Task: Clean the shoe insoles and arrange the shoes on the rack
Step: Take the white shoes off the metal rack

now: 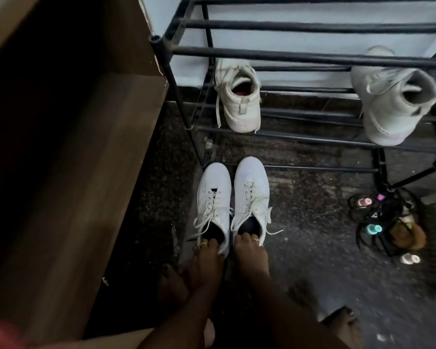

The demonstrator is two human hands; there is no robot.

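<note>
Smooth white laced sneakers (251, 177) on speckled floor (312, 222), left hand (208, 251) and right hand (249, 250) gripping their heels

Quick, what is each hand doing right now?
The left hand grips the left white sneaker by its heel.
The right hand grips the right white sneaker by its heel.

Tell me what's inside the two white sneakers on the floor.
Dark interior at each heel opening; the left hand grips the left sneaker, the right hand the right sneaker, fingers inside. Everything toward the toes is covered.
</note>
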